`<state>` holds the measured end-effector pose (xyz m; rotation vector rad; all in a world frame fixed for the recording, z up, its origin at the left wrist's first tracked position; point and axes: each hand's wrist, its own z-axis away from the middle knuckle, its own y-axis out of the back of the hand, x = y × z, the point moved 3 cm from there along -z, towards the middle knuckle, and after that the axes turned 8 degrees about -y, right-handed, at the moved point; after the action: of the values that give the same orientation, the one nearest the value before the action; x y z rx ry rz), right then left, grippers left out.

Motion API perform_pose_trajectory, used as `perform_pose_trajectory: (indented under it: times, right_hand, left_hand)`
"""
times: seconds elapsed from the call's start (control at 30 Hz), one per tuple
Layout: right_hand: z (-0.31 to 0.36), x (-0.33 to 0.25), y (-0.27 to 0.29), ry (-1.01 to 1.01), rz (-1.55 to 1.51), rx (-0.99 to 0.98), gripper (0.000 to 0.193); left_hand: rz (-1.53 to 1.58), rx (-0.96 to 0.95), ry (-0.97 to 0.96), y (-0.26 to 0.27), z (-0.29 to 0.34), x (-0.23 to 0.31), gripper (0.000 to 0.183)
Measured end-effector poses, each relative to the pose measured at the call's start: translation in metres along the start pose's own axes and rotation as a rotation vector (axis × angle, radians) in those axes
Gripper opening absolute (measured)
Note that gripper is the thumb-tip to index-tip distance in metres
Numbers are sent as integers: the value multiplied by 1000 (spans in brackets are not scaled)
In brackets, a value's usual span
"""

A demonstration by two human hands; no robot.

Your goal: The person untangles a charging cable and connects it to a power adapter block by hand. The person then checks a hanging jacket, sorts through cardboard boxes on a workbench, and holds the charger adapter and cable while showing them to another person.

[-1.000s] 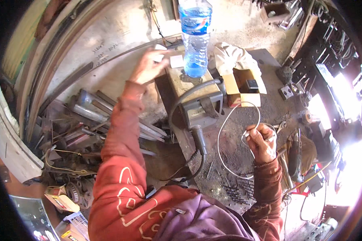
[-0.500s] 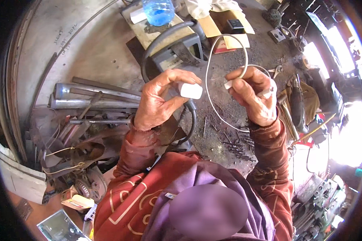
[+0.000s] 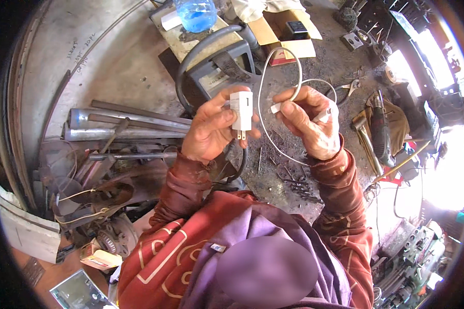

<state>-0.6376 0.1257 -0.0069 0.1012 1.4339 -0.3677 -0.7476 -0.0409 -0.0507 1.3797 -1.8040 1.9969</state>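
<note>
Between the thumb and fingers of my left hand (image 3: pixel 209 129) is a white USB wall charger (image 3: pixel 242 109). Its two metal prongs point down toward me, and a dark port slot shows near its upper end. A little to the right, my right hand (image 3: pixel 317 129) pinches a white charging cable (image 3: pixel 300 73) by one small connector (image 3: pixel 275 108), which faces the charger but stays apart from it. The cable's other, larger end sits against the fingers of the same hand. Thin loops of the cable rise above that hand and hang down to its left.
Beyond my hands stand a grey machine with a thick handle (image 3: pixel 227 69), a blue water bottle (image 3: pixel 196 15) and an open cardboard box (image 3: pixel 265 33). Metal pipes (image 3: pixel 139 133) lie left. Several dark rods (image 3: pixel 301 190) lie on the gritty surface; a power tool (image 3: pixel 380 131) lies right.
My left hand has turned the charger so its prongs now point down and its port side shows. My right hand has shifted slightly left with the cable.
</note>
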Motion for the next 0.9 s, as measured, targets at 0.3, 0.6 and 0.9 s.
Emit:
perform_pose_trajectory:
  times: [0.3,0.6,0.9]
  right_hand:
    - [-5,0,-8,56,-210,-114,19]
    - [-4,5,-1,31,-70,-27,21]
    - [-6,10,0,23,-65,3,20]
  left_hand:
    - [2,-33,76,-7,-3,-11,49]
    - [-39,16,81,-8,-2,-16,57]
    - [-78,41,66,-8,-1,-16,54]
